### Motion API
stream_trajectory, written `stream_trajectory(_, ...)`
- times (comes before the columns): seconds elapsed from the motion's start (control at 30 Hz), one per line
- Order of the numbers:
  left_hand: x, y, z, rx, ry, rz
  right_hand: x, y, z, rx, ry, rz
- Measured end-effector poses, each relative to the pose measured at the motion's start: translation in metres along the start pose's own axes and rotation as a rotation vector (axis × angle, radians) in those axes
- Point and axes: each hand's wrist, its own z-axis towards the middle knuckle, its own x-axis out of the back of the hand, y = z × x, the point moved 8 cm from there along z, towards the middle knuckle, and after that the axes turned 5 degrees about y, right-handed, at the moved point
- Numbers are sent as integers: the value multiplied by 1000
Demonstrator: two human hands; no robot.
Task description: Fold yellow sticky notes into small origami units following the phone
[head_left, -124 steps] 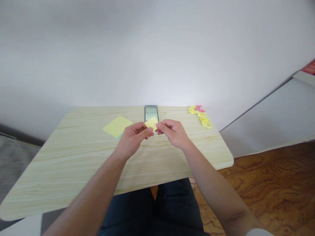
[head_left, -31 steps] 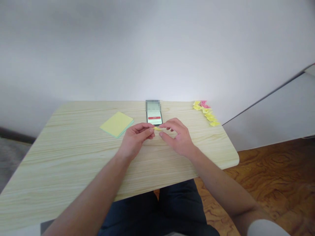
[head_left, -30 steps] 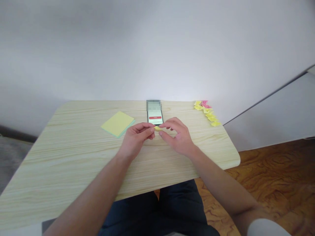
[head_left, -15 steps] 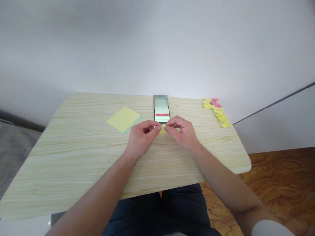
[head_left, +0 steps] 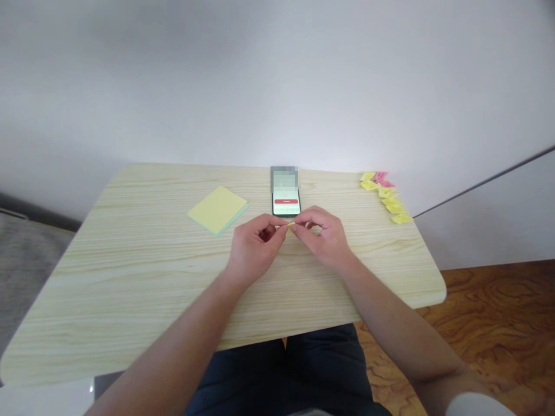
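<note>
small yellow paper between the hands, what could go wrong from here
The small yellow paper is pinched between the left hand and the right hand, so an uneven pull might tear or crease it. The phone sits just beyond both hands, so either might nudge it. The folded paper pieces lie near the right edge of the table, so a bump could knock some off.

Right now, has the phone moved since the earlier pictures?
No, neither sideways nor forward: the phone keeps its place at the back edge of the table; only the view shifted.
</note>
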Motion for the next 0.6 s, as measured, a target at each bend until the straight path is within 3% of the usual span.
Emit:
stream_trajectory(0.23,-3,0,-1,-60,-20,61,2,-13,0,105,-9,-69)
stream_trajectory(0.37,4,6,2,-163,-66,117,2,-20,-7,223,-56,-173)
stream_trajectory(0.6,3,13,-11,-353,-334,275,-8,-15,-51,357,-247,-335)
